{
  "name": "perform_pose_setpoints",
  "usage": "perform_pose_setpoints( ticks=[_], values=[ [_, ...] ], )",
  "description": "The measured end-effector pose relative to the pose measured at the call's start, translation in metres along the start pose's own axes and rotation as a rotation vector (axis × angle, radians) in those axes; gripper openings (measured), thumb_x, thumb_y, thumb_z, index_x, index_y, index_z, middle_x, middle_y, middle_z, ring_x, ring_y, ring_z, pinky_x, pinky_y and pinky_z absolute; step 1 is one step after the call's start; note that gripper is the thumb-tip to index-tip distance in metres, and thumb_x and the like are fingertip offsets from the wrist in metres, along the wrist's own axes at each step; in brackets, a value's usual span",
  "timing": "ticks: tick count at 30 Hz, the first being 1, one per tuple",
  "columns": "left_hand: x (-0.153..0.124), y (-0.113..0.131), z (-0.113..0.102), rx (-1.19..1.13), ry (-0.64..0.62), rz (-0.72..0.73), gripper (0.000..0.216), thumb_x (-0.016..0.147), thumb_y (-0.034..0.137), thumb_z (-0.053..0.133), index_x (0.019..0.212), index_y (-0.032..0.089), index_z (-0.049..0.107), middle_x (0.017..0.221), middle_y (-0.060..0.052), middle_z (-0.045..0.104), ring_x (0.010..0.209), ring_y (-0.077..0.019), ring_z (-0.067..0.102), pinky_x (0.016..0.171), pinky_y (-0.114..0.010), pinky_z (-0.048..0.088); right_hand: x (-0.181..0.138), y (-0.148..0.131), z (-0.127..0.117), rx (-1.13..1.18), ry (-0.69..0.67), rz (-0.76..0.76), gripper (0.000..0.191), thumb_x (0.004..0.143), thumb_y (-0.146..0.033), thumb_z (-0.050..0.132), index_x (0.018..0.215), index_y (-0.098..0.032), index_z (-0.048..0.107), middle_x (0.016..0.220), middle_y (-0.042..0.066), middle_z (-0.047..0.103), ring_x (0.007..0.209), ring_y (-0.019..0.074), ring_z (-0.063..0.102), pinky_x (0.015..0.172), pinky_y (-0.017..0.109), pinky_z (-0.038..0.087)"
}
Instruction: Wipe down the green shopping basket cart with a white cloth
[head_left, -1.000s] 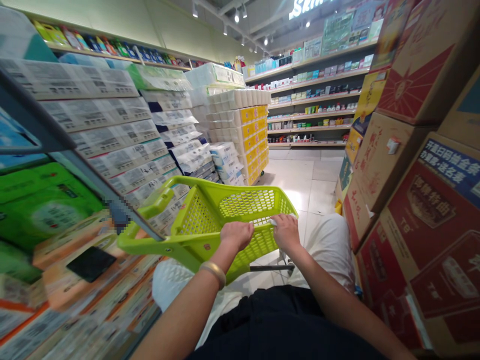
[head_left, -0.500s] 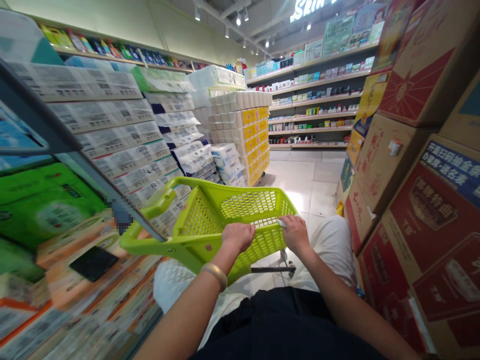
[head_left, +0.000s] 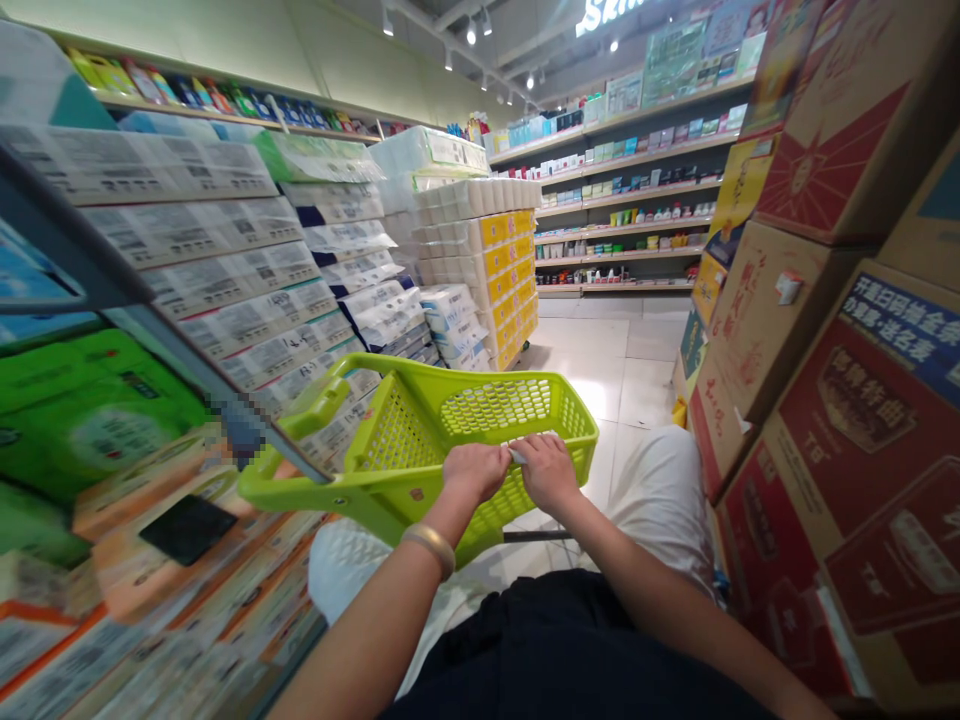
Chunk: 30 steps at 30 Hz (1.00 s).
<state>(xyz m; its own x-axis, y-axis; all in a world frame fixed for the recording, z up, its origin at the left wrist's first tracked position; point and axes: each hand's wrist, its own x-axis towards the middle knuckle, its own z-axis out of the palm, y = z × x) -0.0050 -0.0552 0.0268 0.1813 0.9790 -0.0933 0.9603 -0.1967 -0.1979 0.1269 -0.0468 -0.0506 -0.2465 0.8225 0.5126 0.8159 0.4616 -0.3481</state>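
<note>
A lime-green shopping cart [head_left: 420,490] stands before my knees, turned sideways, its basket walls full of holes. My left hand [head_left: 475,470], with a gold bangle on the wrist, is closed on the near rim of the basket. Right beside it, my right hand [head_left: 550,472] presses a small white wipe [head_left: 517,456] against the same rim; most of the wipe is hidden under the fingers. The cart's handle end points to the left. No goods show inside the part of the basket I can see.
Stacked cartons [head_left: 757,320] rise close on my right. Tissue packs [head_left: 217,230] are piled on the left, with a dark phone-like slab [head_left: 187,528] lying on orange packs. A grey metal post [head_left: 225,375] slants beside the cart. Product shelves [head_left: 630,200] line the back beyond the tiled floor.
My right hand has slid left along the near rim with the white wipe, coming up against my left hand. My left hand and the cart have stayed in place.
</note>
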Motion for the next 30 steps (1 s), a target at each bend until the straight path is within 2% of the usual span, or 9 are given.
perform_pose_setpoints(
  ticks=[5,8,13,20,30],
  values=[
    [-0.002,0.002,0.0,-0.001,0.007,-0.012,0.062,0.095,0.041,0.016,0.092,0.02,0.074,0.098,-0.011,0.074,0.091,-0.0263,0.069,0.076,-0.036,0.051,-0.013,0.051,-0.013,-0.006,0.093,0.155,0.035,0.079,-0.005,0.05,0.103,-0.025,0.067,0.1,0.003,0.065,0.098,0.019,0.051,0.094,0.031,0.029],
    [-0.001,0.002,0.0,-0.004,0.003,-0.017,0.062,0.095,0.041,0.016,0.092,0.02,0.074,0.099,-0.012,0.073,0.092,-0.0261,0.069,0.076,-0.036,0.051,-0.017,0.068,-0.016,-0.01,0.113,0.193,0.034,0.078,-0.005,0.049,0.102,-0.023,0.067,0.1,0.004,0.066,0.098,0.0194,0.051,0.093,0.03,0.03],
    [0.001,0.0,0.0,-0.001,-0.006,-0.003,0.062,0.095,0.041,0.016,0.092,0.02,0.074,0.1,-0.011,0.073,0.093,-0.0267,0.069,0.076,-0.037,0.051,-0.017,0.062,-0.013,-0.02,0.141,0.26,0.033,0.076,-0.007,0.05,0.099,-0.022,0.068,0.098,0.006,0.066,0.097,0.0214,0.051,0.094,0.033,0.031],
    [0.008,-0.005,0.0,0.009,0.001,0.024,0.063,0.094,0.041,0.016,0.091,0.02,0.075,0.098,-0.012,0.073,0.092,-0.028,0.068,0.076,-0.038,0.051,-0.018,0.059,-0.02,-0.029,0.078,0.236,0.037,0.075,-0.006,0.051,0.103,-0.024,0.067,0.098,0.005,0.066,0.098,0.0209,0.051,0.093,0.032,0.03],
    [0.02,-0.02,0.003,0.03,0.076,0.126,0.055,0.095,0.039,0.021,0.087,0.024,0.073,0.097,-0.008,0.073,0.088,-0.024,0.068,0.075,-0.035,0.047,-0.025,0.056,-0.022,-0.052,0.093,0.217,0.038,0.075,-0.006,0.052,0.105,-0.025,0.066,0.097,0.003,0.065,0.096,0.0199,0.052,0.092,0.032,0.03]
  ],
)
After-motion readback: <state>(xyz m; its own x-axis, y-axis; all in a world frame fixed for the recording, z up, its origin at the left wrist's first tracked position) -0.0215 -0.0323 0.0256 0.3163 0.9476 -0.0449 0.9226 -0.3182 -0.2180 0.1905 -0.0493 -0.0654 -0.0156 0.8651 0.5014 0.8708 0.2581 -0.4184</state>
